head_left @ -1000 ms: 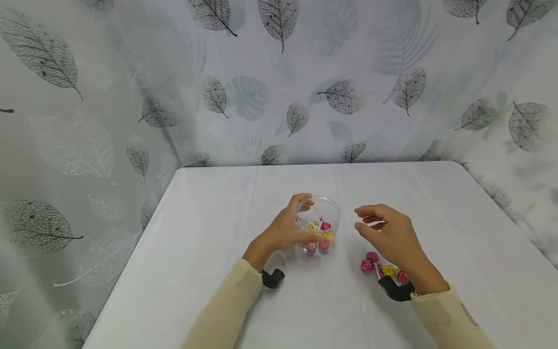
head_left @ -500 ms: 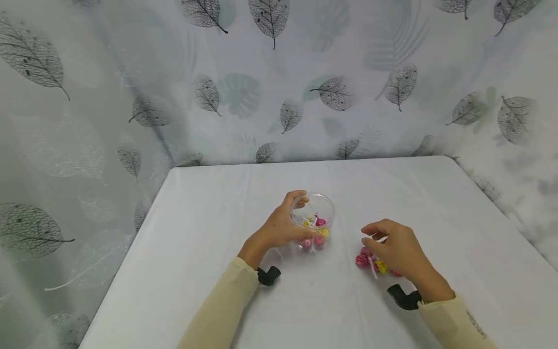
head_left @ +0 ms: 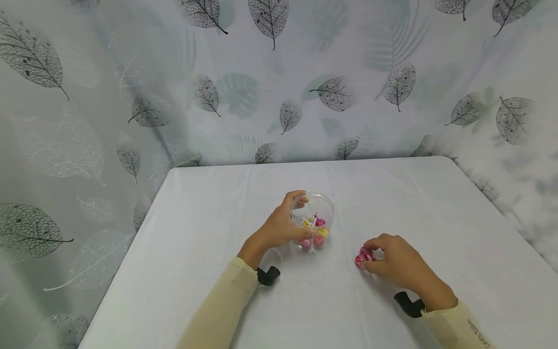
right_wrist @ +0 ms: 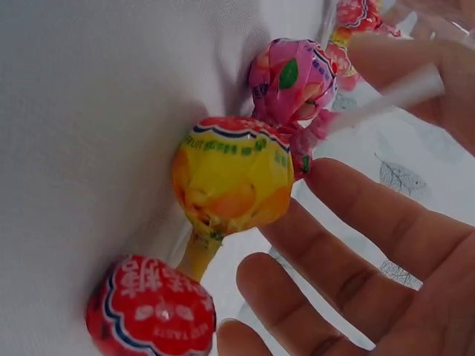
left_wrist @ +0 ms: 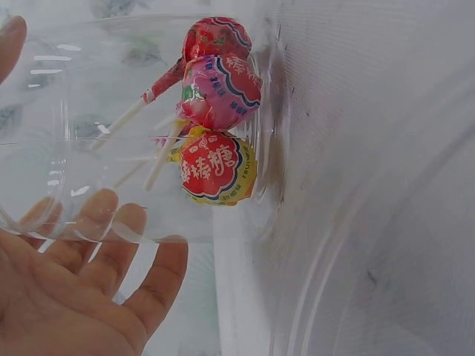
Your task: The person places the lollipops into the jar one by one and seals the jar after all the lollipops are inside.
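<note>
My left hand [head_left: 276, 227] grips a clear plastic jar [head_left: 328, 209], its fingers and thumb around the wall. Inside lie several wrapped lollipops [left_wrist: 223, 89], heads at the bottom and white sticks toward the mouth. My right hand [head_left: 403, 261] is at a small pile of lollipops [head_left: 361, 259] on the table, thumb and forefinger on either side of it. The right wrist view shows a pink lollipop [right_wrist: 297, 78] between thumb and forefinger, the forefinger at its wrapper's twist. A yellow lollipop [right_wrist: 234, 178] and a red lollipop [right_wrist: 152, 311] lie beside the other fingers.
A clear round lid [head_left: 274, 257] lies beside my left wrist, partly hidden by it. Black wrist mounts [head_left: 268, 276] stick out under both forearms. The white-covered table [head_left: 235, 194] ends at a leaf-patterned curtain [head_left: 244, 97] behind and at the sides.
My right hand has come down and toward me onto the lollipop pile, its fingers now around it. The left hand still holds the jar; the head view shifted slightly at first.
</note>
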Demonstrator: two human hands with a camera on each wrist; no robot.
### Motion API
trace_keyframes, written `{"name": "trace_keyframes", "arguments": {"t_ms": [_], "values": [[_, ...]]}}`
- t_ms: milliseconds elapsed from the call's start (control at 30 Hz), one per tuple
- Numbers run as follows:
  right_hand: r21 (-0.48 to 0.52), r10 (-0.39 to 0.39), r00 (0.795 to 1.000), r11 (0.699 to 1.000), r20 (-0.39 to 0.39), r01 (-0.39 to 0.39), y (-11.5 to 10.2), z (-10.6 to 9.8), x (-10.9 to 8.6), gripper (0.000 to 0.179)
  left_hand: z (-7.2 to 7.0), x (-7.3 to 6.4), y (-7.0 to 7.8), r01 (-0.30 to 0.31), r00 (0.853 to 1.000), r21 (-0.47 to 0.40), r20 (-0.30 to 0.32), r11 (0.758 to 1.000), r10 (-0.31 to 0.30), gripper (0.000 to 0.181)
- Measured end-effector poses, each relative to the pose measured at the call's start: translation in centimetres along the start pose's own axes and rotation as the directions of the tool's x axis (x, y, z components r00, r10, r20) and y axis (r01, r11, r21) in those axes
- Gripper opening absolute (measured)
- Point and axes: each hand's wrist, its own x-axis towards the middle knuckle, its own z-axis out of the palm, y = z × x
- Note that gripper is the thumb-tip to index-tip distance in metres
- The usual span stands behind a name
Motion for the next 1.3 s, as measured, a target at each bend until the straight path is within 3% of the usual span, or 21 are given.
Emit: {"name": "trace_keyframes", "arguments": {"t_ms": [100, 267, 633, 867, 1300], "values": [[-0.034, -0.028, 0.999, 0.999, 0.018, 0.029, 0.1, 0.01, -0.07, 0.046, 0.03, 0.0, -0.07, -0.003, 1.0, 0.009, -0.001, 1.0, 0.003, 0.103], [-0.044, -0.067, 0.998, 0.997, 0.012, 0.068, 0.08, -0.04, -0.13, 0.044, 0.15, -0.03, 0.05, 0.023, 1.0, 0.029, -0.015, 0.999, -0.022, 0.106], [-0.009, -0.08, 0.993, 0.997, -0.088, 0.079, -0.13, -0.14, -0.13, 0.018, 0.21, -0.05, -0.02, 0.033, 0.999, -0.001, -0.012, 0.999, -0.033, 0.102], [0.038, -0.037, 0.991, 0.998, -0.131, 0.042, -0.04, -0.2, -0.06, 0.004, 0.18, -0.09, -0.03, 0.027, 1.0, -0.003, -0.016, 1.0, -0.027, 0.103], [0.07, 0.037, 0.989, 0.997, -0.141, -0.028, -0.12, -0.33, -0.03, 0.003, 0.19, -0.12, -0.1, 0.031, 0.999, -0.013, -0.018, 0.999, -0.031, 0.103]]}}
